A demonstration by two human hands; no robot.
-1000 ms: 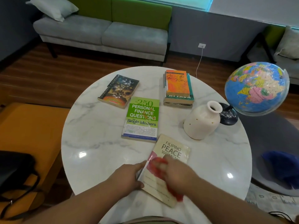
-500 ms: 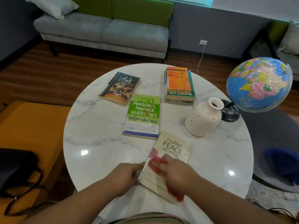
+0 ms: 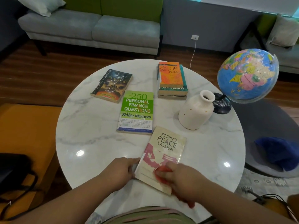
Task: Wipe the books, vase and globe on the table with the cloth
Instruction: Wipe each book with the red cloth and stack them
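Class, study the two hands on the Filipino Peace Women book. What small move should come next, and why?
Probably slide the right hand with the red cloth up the cover toward the title. The cloth sits on the near end of the Filipino Peace Women book, the title end lies bare, and the left hand holds its left edge.

Bare forearms [image 3: 77,201] and an olive garment [image 3: 145,215] with pinkish stripes.

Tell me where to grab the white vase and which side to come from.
Grip the vase by its narrow neck, just under the flared rim; it stands upright, and the body looks too broad for one hand. Come from the near side, probably: the globe has its dark base close behind it on the right.
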